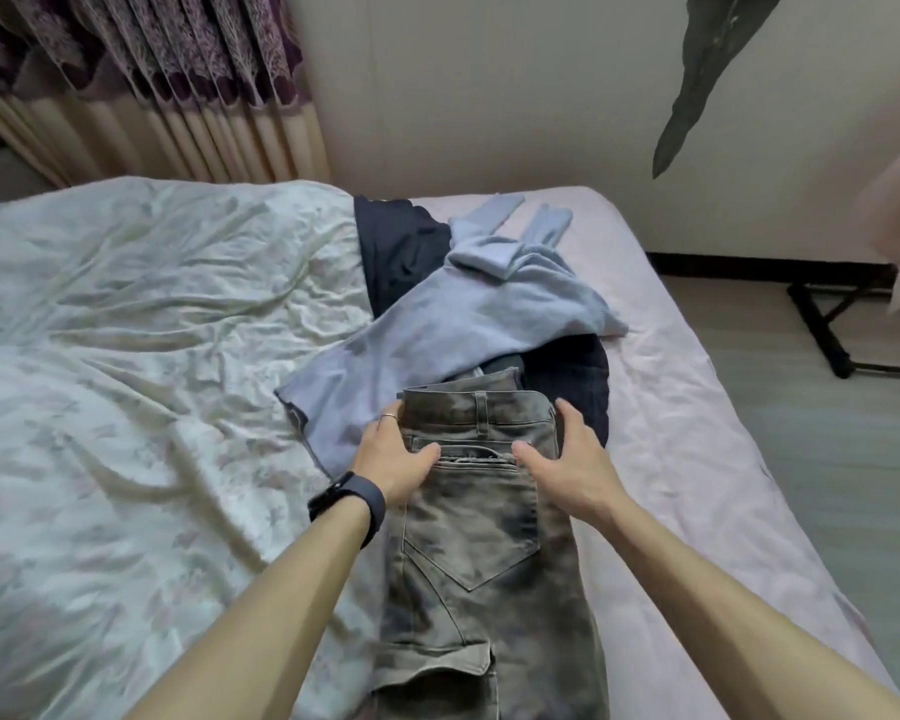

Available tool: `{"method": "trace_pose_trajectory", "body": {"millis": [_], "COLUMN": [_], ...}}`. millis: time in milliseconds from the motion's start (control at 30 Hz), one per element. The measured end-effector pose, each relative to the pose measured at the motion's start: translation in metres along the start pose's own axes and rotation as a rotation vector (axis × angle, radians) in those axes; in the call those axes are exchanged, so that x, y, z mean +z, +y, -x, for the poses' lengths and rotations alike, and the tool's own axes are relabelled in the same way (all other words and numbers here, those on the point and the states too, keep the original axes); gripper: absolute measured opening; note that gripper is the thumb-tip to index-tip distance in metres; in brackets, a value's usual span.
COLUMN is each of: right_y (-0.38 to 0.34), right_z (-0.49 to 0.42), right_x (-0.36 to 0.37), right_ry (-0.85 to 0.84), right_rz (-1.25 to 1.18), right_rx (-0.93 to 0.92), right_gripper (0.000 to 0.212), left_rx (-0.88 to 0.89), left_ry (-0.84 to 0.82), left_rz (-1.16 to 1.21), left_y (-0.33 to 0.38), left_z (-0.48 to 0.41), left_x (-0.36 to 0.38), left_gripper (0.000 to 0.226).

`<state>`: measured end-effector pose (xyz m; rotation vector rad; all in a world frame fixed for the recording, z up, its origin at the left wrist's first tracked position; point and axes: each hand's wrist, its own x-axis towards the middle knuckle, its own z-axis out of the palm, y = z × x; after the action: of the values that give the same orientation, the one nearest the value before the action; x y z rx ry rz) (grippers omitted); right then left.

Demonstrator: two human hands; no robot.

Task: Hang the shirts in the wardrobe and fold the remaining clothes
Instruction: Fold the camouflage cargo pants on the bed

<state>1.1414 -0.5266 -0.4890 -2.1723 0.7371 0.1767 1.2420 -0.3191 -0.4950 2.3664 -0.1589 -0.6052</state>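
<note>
A pair of grey washed jeans (489, 537) lies lengthwise on the pink bed sheet (661, 433), waistband away from me, back pocket up. My left hand (393, 454) grips the left side of the waistband, thumb on top. My right hand (567, 454) grips the right side the same way. Beyond the jeans a light blue sweater (437, 330) lies spread out, its sleeves pointing to the far wall. A dark navy garment (401, 246) lies under the sweater and shows again at the jeans' right (578, 376).
A crumpled white floral duvet (141, 381) covers the left half of the bed. Purple and beige curtains (141, 80) hang at the back left. A black metal stand (827, 324) is on the floor to the right. A dark garment (707, 70) hangs at the top right.
</note>
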Motion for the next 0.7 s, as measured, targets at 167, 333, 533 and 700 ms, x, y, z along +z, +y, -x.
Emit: {"method": "trace_pose_trajectory", "body": {"millis": [167,333,533,700], "right_y": [0.012,0.017,-0.004,-0.028], "right_z": [-0.043,-0.049,-0.018,0.019], "right_x": [0.021,0.043,0.017,-0.031], "right_ry": [-0.035,0.066,0.174,0.148], "right_rz": [-0.179,-0.110,-0.121,-0.195], "right_rx": [0.148,0.200,0.138,-0.097], "right_gripper": [0.080,0.061,0.046,0.044], "left_rx": [-0.093,-0.094,-0.019,0.122], "left_ry": [0.068,0.140,0.209,0.248], "left_rz": [0.100,0.166,0.338,0.198], "left_y": [-0.016,-0.022,-0.002,0.029], "left_z": [-0.038,-0.043,-0.009,0.037], "left_x": [0.013,0.019,0.007,-0.023], "left_gripper": [0.079,0.071,0.058,0.051]}}
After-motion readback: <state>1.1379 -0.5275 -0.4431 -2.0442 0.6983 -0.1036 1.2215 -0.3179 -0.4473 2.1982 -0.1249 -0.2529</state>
